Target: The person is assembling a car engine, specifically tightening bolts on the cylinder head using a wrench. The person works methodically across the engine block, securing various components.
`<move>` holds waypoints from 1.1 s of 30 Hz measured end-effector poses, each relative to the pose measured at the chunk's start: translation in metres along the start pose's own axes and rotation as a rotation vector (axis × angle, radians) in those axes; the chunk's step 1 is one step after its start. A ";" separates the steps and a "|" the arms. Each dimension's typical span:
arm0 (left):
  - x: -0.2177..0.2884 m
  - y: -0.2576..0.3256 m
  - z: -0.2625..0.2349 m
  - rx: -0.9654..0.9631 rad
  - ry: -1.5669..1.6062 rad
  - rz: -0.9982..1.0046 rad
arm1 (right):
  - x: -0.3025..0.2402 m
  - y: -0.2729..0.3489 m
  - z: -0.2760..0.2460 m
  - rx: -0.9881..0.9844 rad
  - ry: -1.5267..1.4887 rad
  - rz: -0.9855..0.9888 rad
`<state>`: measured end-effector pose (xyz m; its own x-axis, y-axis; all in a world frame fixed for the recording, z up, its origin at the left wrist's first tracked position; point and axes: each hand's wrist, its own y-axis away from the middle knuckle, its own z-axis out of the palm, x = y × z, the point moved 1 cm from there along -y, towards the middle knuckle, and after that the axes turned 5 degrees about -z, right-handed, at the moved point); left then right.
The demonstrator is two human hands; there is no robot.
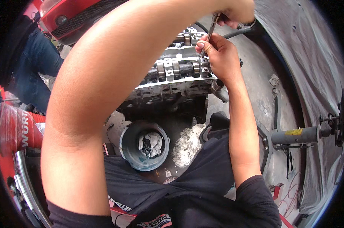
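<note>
A cylinder head [172, 81] with camshafts and bearing caps lies at the upper middle. My left arm reaches up and across it to the right. At the top, my left hand [238, 13] closes around the upper end of a chrome socket extension [213, 26]; whatever handle is there is hidden by the hand. Lower on the same tool, my right hand [219, 53] pinches the shaft between thumb and fingers. The extension stands tilted, its lower end down at a bearing cap [205, 68] near the right end of the head.
Below the engine stands a blue-grey bucket [125, 150] with crumpled paper inside, beside a pile of whitish material [189, 146]. A grey stand [297, 135] and plastic sheeting [312, 45] are on the right. A red car bumper [52, 17] and another person's jeans [37, 60] show at upper left.
</note>
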<state>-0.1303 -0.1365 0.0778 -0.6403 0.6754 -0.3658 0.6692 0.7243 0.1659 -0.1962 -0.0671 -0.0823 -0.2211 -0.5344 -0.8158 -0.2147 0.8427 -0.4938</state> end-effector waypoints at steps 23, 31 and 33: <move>0.077 0.109 0.035 0.835 1.002 -0.232 | 0.014 0.001 0.001 0.156 0.182 -0.338; 0.089 0.071 0.057 0.856 1.338 -0.933 | 0.019 -0.004 0.005 0.110 0.336 -0.305; 0.092 0.064 0.055 0.871 1.408 -0.931 | 0.011 -0.001 0.004 0.126 0.283 -0.242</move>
<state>-0.1254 -0.0353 0.0042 -0.3577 0.0975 0.9287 -0.3323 0.9161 -0.2242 -0.1946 -0.0731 -0.0919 -0.4357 -0.7008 -0.5648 -0.1780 0.6822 -0.7091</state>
